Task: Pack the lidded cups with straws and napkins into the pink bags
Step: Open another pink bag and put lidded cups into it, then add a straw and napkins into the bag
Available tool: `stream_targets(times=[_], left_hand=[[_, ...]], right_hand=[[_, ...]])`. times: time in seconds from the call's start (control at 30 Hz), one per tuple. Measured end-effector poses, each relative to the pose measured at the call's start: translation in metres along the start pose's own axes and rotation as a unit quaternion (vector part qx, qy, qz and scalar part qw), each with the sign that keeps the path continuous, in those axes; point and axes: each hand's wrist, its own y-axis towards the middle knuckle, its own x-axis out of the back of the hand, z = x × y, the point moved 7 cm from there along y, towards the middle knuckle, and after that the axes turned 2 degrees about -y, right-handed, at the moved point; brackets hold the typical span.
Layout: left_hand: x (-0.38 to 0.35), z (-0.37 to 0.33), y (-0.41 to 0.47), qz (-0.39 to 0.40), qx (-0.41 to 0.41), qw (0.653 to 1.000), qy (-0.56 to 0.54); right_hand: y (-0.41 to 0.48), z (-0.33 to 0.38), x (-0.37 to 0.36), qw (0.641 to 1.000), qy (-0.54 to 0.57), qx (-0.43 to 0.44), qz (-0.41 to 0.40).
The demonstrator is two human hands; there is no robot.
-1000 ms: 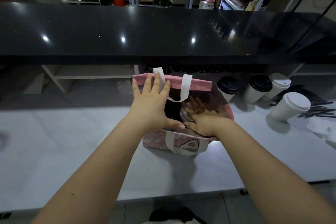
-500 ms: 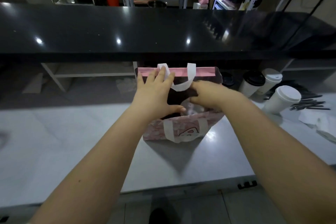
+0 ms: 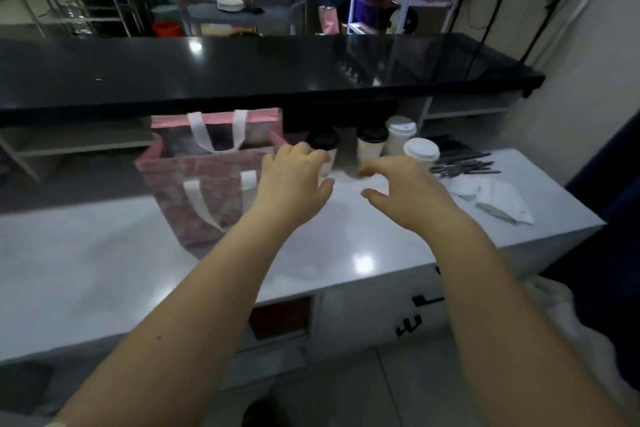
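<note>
Hands hover bare over a glossy pale-grey bench (image 3: 104, 270): the left hand (image 3: 294, 180) and right hand (image 3: 401, 187) hold nothing, each grip loosely spread with fingers curled. Just left of them stands a soft pink patterned bag (image 3: 201, 191) with white strap handles, mouth open. Beyond the fingertips stand paper cups, two black-lidded (image 3: 322, 142) and two white-lidded (image 3: 420, 151). Farther right lie dark straws (image 3: 464, 165) and crumpled white napkins (image 3: 491, 196).

No legible text, label or number on the pink bag (image 3: 204, 191) or cups (image 3: 420, 151).
</note>
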Motion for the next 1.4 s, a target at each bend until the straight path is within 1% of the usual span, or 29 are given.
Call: stream_targets(times=[0.13, 0.27, 0.37, 0.53, 0.7, 0.8, 0.93, 1.03, 1.13, 1.27, 1.33, 1.4], left_hand=[[-0.063, -0.094, -0.029, 0.051, -0.015, 0.998, -0.037], [-0.114, -0.166, -0.057, 0.078, -0.016, 0.995, -0.055], [-0.144, -0.196, -0.068, 0.109, -0.012, 0.992, -0.056], [-0.187, -0.223, -0.069, 0.143, -0.018, 0.988, -0.059], [-0.228, -0.220, -0.013, 0.141, 0.012, 0.986, -0.091], [-0.253, -0.223, 0.045, 0.141, 0.028, 0.984, -0.109], [-0.278, -0.226, 0.125, 0.151, 0.054, 0.981, -0.105], [-0.294, -0.235, 0.179, 0.137, 0.065, 0.982, -0.109], [-0.317, -0.253, 0.206, 0.157, 0.053, 0.980, -0.107], [-0.350, -0.258, 0.223, 0.181, 0.071, 0.977, -0.089], [-0.362, -0.257, 0.238, 0.176, 0.088, 0.977, -0.084], [-0.371, -0.255, 0.256, 0.164, 0.112, 0.977, -0.077]], right_hand=[[-0.084, -0.083, 0.005, 0.997, 0.030, -0.054, -0.039], [-0.144, -0.146, -0.009, 0.993, 0.045, -0.105, -0.040], [-0.168, -0.179, -0.016, 0.990, 0.064, -0.126, -0.027], [-0.175, -0.230, -0.027, 0.979, 0.118, -0.161, -0.041], [-0.135, -0.276, -0.046, 0.977, 0.128, -0.171, -0.024], [-0.093, -0.312, -0.048, 0.978, 0.105, -0.178, -0.007], [-0.031, -0.360, -0.042, 0.979, 0.067, -0.188, 0.032], [0.009, -0.395, -0.037, 0.978, 0.071, -0.195, 0.019], [0.034, -0.423, -0.045, 0.976, 0.073, -0.205, 0.028], [0.061, -0.484, -0.039, 0.958, 0.055, -0.282, -0.016], [0.086, -0.510, -0.039, 0.963, 0.064, -0.263, -0.009], [0.115, -0.523, -0.044, 0.973, 0.082, -0.216, 0.020]])
